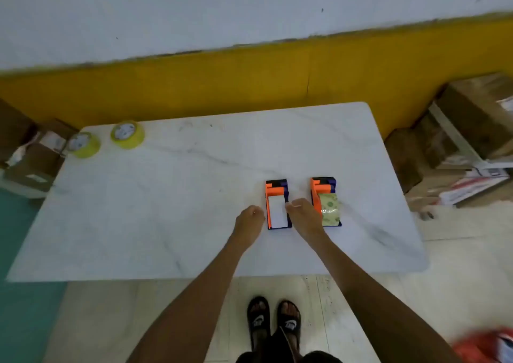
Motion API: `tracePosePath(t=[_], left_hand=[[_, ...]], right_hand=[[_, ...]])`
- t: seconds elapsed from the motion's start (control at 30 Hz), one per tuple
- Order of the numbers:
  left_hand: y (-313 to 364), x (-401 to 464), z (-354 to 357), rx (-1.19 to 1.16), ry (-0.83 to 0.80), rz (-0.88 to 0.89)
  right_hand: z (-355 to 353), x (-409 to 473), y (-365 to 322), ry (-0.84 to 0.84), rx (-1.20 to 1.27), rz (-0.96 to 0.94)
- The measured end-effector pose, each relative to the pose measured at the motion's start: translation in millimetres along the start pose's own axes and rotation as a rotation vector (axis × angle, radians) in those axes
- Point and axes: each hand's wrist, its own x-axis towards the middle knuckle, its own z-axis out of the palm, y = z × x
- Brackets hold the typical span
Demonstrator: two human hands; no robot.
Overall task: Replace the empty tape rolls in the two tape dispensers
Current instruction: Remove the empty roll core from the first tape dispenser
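Note:
Two orange-and-purple tape dispensers stand side by side on the white marble table [194, 196]. The left dispenser [274, 187] carries a bare white roll core [277, 214]. The right dispenser [323, 186] carries a yellowish-green roll [330, 206]. My left hand [249, 218] has curled fingers and sits just left of the left dispenser, holding nothing. My right hand [302, 215] lies between the two dispensers, its curled fingertips on the left dispenser's right edge. Two full yellow tape rolls [83, 144] [127, 135] lie at the table's far left corner.
Cardboard boxes [458, 140] are stacked on the floor right of the table, and more boxes [30, 165] sit at its left. A yellow and white wall runs behind. My sandalled feet [273, 323] stand at the table's near edge.

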Motion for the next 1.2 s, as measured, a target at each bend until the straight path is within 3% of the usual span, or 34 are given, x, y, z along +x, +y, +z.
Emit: tracePosePath(t=[0.3, 0.47, 1.2], left_hand=[[7, 10, 13, -0.101, -0.008, -0.043], [9, 15, 7, -0.178, -0.026, -0.069], [46, 15, -20, -0.402, -0.047, -0.027]], right_hand=[[1, -7, 2, -0.02, 0.015, -0.085], [6, -7, 0, -0.064, 0.084, -0.006], [-13, -2, -39, -0.066, 0.125, -0.009]])
